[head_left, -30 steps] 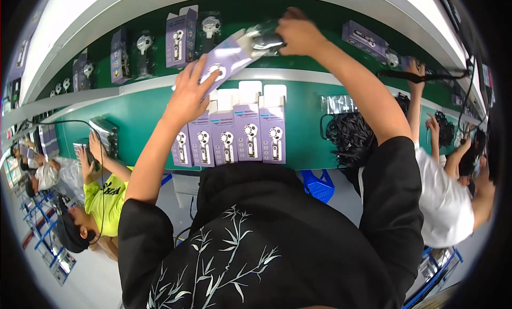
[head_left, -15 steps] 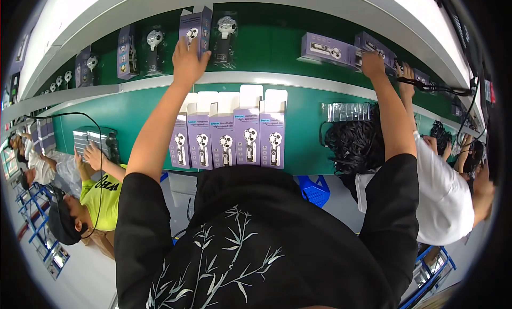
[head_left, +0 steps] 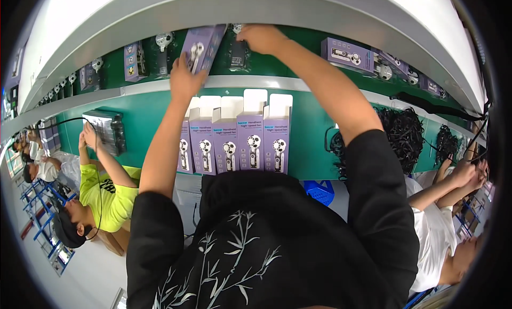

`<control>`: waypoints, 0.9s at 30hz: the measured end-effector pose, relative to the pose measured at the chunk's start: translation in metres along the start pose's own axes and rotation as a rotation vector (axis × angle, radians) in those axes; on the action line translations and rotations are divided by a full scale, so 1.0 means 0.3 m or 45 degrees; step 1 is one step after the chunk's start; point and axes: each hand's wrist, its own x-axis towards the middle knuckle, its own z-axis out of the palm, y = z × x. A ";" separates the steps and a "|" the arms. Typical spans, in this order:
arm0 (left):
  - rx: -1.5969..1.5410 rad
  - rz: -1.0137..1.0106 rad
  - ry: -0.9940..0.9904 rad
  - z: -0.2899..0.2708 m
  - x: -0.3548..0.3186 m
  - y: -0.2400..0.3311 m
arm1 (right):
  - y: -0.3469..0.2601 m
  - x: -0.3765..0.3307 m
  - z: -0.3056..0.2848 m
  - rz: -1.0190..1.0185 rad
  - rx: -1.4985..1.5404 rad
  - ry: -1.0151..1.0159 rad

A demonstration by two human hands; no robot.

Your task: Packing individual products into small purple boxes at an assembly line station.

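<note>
Left hand [head_left: 185, 80] grasping purple box [head_left: 205, 43], tilted, at far green strip [head_left: 266, 66]. Right hand [head_left: 262, 38] at head of bagged fan [head_left: 238, 56], just right of box; gripping or merely touching, cannot tell. Five open boxes [head_left: 254, 141] in row, near edge of bench [head_left: 312, 143].

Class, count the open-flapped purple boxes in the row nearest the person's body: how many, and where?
5, side by side: leftmost box, partly behind the left forearm; second box; middle box; fourth box; rightmost box. The forearm may hide more.
</note>
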 end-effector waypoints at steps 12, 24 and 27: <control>0.248 0.240 0.066 -0.361 -0.358 -0.110 | 0.117 0.038 0.021 -0.451 -0.922 -0.328; 0.093 0.804 -0.077 -0.206 -0.197 0.157 | 0.015 -0.300 -0.257 -0.162 -0.653 0.149; 0.051 0.851 -0.099 -0.190 -0.155 0.196 | 0.059 -0.340 -0.275 -0.182 -0.656 0.121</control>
